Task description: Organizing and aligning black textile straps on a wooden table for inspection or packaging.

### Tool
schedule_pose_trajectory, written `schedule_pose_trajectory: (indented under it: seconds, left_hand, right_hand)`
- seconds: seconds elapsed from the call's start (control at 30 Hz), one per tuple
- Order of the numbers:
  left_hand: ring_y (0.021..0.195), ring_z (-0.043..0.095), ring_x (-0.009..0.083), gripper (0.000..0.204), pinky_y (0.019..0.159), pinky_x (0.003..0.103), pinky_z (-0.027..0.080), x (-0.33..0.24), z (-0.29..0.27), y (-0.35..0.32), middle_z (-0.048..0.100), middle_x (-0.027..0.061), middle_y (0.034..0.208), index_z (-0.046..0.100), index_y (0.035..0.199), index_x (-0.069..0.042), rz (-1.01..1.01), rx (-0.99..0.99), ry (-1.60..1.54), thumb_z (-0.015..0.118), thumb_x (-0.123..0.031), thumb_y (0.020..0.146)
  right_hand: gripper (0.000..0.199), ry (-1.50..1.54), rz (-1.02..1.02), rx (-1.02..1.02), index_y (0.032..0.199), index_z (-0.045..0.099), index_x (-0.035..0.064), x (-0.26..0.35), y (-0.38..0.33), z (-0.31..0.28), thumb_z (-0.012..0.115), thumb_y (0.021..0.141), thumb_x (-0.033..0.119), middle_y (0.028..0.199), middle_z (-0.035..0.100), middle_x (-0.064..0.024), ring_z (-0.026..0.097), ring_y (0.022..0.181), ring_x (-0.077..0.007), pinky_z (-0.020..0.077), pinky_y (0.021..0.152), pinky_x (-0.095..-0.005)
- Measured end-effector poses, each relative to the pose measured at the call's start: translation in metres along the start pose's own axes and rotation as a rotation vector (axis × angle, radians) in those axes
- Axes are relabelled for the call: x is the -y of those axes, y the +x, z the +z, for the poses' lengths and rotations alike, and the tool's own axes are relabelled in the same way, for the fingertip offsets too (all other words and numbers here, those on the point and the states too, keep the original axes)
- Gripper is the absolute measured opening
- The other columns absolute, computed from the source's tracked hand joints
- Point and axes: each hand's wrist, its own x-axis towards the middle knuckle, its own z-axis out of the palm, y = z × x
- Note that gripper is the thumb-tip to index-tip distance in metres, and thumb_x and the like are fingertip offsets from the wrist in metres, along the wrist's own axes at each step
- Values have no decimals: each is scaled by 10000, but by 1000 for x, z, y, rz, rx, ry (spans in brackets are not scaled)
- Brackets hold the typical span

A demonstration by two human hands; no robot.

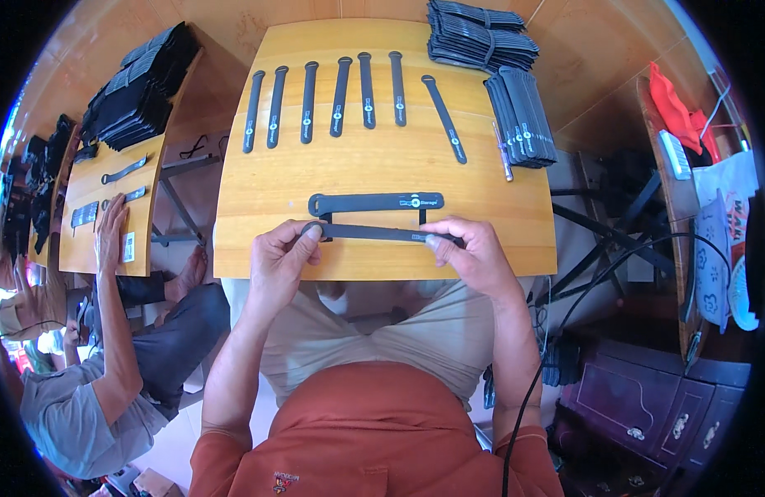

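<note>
Seven black straps (339,99) line the wooden tabletop (515,215) above tiled floor (598,66).

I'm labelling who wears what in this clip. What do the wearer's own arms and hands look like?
Both forearms are bare; the left hand and right hand wear no gloves, rings or watch that I can see. Short rust-orange shirt sleeves cover only the upper arms.

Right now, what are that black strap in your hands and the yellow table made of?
The black strap looks like woven fabric or soft plastic: matte, thin, flat between the left hand and right hand. The table seems varnished wood: golden, glossy, with grain lines.
</note>
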Motion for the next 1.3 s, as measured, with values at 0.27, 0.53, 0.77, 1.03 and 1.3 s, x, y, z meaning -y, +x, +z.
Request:
schedule_pose_trajectory:
  seconds: [0.27, 0.53, 0.77, 1.03, 1.3]
  left_hand:
    - [661, 587, 68, 171, 622, 216, 489, 6, 0, 12, 670, 15, 774, 712, 1019, 45, -29, -94, 11, 700, -118, 967]
    - [654, 573, 48, 175, 610, 201, 475, 10, -3, 22, 668, -3, 753, 724, 1043, 43, -75, -144, 47, 712, -109, 957]
    - [649, 550, 44, 187, 593, 202, 443, 13, -7, 30, 651, -14, 752, 726, 1067, 45, -91, -187, 153, 697, -109, 967]
    - [653, 576, 50, 184, 592, 203, 489, 13, -8, 38, 664, 9, 793, 720, 1098, 39, -115, -153, 310, 685, -89, 970]
    - [631, 590, 55, 165, 567, 216, 492, 10, -4, 43, 701, 41, 772, 721, 1062, 58, -168, -197, 224, 710, -37, 928]
  right_hand:
    - [199, 121, 26, -174, 1082, 711, -56, -16, 15, 6, 643, 965, 90, 826, 696, -62, 631, 672, -78, 528, 588, -241]
    - [195, 207, 52, -243, 1087, 710, -56, -28, 24, 2, 680, 951, 81, 820, 688, -59, 621, 668, -74, 563, 585, -249]
    - [183, 94, 37, -330, 1097, 710, -49, -28, 32, 5, 650, 962, 59, 866, 692, -62, 632, 684, -80, 578, 571, -236]
    - [166, -139, -74, -425, 1078, 712, -39, -30, 35, 7, 681, 926, 21, 883, 698, -86, 624, 677, -102, 518, 601, -257]
    - [134, -94, -15, -508, 1006, 709, -52, -37, 36, 14, 716, 895, 24, 826, 695, -105, 637, 685, -132, 503, 630, -258]
